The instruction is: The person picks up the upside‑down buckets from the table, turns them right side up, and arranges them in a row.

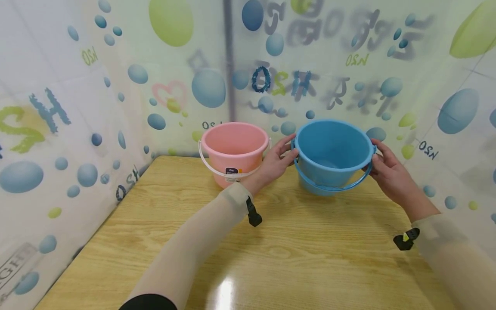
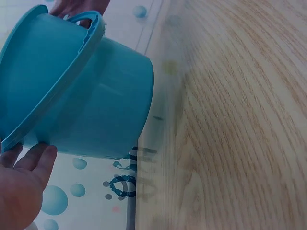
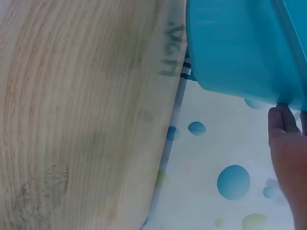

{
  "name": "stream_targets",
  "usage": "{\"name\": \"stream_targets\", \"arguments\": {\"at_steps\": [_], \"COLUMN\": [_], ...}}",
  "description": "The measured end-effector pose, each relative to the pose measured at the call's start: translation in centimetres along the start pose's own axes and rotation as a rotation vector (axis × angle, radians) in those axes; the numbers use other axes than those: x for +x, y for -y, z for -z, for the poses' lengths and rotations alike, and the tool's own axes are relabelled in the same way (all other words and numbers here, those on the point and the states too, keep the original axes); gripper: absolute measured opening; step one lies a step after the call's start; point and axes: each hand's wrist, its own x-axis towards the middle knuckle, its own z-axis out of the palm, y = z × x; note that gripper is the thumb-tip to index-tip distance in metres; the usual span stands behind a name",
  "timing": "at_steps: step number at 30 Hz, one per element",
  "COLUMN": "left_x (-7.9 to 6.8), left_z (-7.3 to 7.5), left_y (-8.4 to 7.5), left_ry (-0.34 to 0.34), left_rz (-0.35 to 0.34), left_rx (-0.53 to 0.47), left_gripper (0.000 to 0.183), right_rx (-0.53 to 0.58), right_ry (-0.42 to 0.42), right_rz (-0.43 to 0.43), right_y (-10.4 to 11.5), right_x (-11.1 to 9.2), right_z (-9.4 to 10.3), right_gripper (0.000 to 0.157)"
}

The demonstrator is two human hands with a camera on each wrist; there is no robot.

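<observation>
A blue plastic bucket [image 1: 325,168] is held between both hands near the table's far side, its mouth upward and its blue handle hanging down in front. My left hand [image 1: 275,162] grips the left side of its rim, thumb and fingers at the handle joint. On the opposite side my right hand [image 1: 392,175] holds the rim by the other joint. The left wrist view shows fingertips [image 2: 45,155] under the bucket's rim; in the right wrist view the right fingers [image 3: 277,122] touch its wall. Whether its base touches the table I cannot tell.
A pink bucket [image 1: 228,161] with a white handle and a dark label stands on the table left of the blue one, partly behind my left wrist. The wooden table [image 1: 310,258] ends at a patterned curtain [image 1: 174,73] behind and at the sides.
</observation>
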Motion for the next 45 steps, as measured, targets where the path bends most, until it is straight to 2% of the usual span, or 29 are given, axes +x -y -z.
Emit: {"name": "stream_targets", "arguments": {"at_steps": [6,16,23,27,41,45], "left_x": [0.0,-0.3,0.0,0.2,0.6,0.2], "left_z": [-0.4,-1.1,-1.5,-1.6,-1.8,-1.8], "left_y": [0.4,1.8,1.8,1.8,2.1,2.2], "left_ry": [-0.019,-0.073,-0.071,-0.095,-0.143,-0.158], "left_rz": [0.035,0.105,0.131,0.139,0.153,0.179], "left_rx": [0.02,0.082,0.03,0.019,0.0,0.004], "left_gripper": [0.063,0.063,0.066,0.065,0.065,0.073], "right_rx": [-0.081,-0.112,-0.193,-0.22,-0.231,-0.268], "right_ry": [-0.08,-0.073,-0.14,-0.168,-0.208,-0.22], "right_rz": [-0.085,-0.173,-0.342,-0.395,-0.406,-0.425], "right_y": [-0.5,-1.2,-1.4,-1.4,-1.8,-2.0], "right_x": [-0.4,-0.9,-0.2,0.6,2.1,2.1], "right_z": [0.0,0.3,0.3,-0.2,-0.6,-0.6], "right_gripper": [0.053,0.048,0.067,0.075,0.078,0.08]}}
